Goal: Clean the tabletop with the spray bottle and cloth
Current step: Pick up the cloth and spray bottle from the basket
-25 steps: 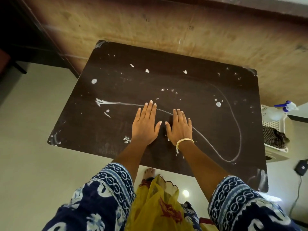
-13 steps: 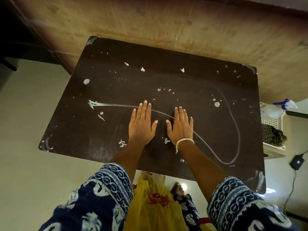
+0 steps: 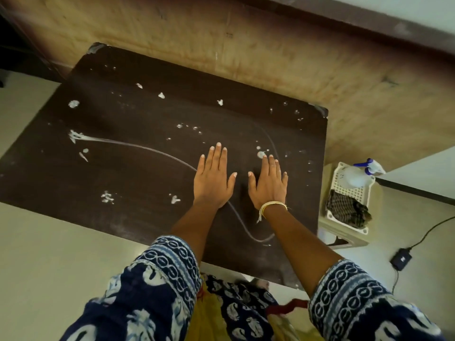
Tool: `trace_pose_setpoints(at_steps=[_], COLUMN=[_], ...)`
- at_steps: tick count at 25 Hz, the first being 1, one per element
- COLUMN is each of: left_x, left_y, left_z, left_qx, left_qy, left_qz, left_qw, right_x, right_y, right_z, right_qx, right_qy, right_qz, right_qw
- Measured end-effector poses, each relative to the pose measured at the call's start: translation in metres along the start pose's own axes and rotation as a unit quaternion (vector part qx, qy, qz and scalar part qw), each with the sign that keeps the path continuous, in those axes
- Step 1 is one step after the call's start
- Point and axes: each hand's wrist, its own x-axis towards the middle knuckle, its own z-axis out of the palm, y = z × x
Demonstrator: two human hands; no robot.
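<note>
The dark brown tabletop (image 3: 128,175) carries white blobs and a long curved white streak. My left hand (image 3: 213,179) and my right hand (image 3: 268,184) lie flat side by side on it, fingers straight, holding nothing. To the right of the table, a white spray bottle (image 3: 357,177) with a blue trigger lies in a white plastic basket (image 3: 338,172). A dark checked cloth (image 3: 347,212) lies crumpled in the same basket, nearer to me. Both hands are well left of the basket.
The basket rests on a beige stool (image 3: 354,238) beside the table's right edge. A black adapter (image 3: 401,259) with a cable lies on the pale floor at the right. A wooden panel (image 3: 246,45) stands behind the table.
The view has swung left and nearer, so the table and basket sit further right in frame. Both hands stay flat on the tabletop but now lie further right along it.
</note>
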Motion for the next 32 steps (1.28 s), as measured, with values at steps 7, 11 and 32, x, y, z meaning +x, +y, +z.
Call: trace_pose_setpoints(at_steps=[7,11,32], left_x=[-0.012,-0.006,0.079], left_y=[0.121,0.167,0.305], left_z=[0.017,0.026,0.123], left_qx=[-0.003,0.001,0.014], left_qy=[0.003,-0.013,-0.020], left_qz=[0.010,0.049,-0.041], left_qw=[1.000,0.999,0.999], right_x=[-0.003,0.002,0.098], right_y=[0.126,0.171,0.389], right_z=[-0.027,-0.025,0.075], right_qx=[-0.026,-0.004,0.086], right_qy=[-0.007,-0.003,-0.132], right_qz=[-0.019,0.014,0.139], right_qw=[0.999,1.000,0.978])
